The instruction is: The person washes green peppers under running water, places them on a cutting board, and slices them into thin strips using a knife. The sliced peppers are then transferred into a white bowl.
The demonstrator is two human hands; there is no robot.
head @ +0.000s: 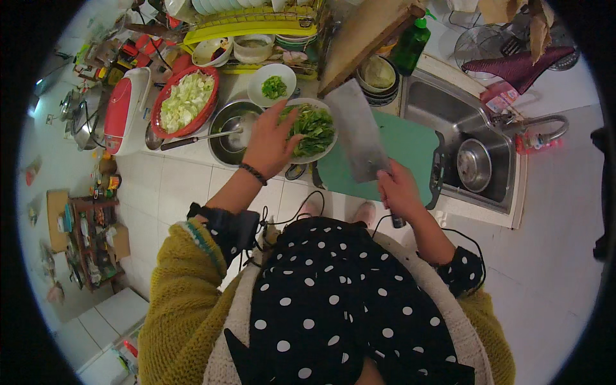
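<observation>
My right hand grips the handle of a metal cleaver, its broad blade raised over a green cutting board. My left hand, fingers spread, is at the left edge of a plate of cut leafy greens; whether the fingertips touch the greens I cannot tell. Behind that plate stands a small white bowl of chopped green pieces. A steel bowl with a ladle across its rim is partly hidden by my left hand. Further left, a red plastic basket holds chopped cabbage.
On the right is a steel sink with a metal bowl in it. A wooden board leans behind the cutting board, near stacked bowls and a green pump bottle. A dish rack stands at the back, a red and white appliance at left.
</observation>
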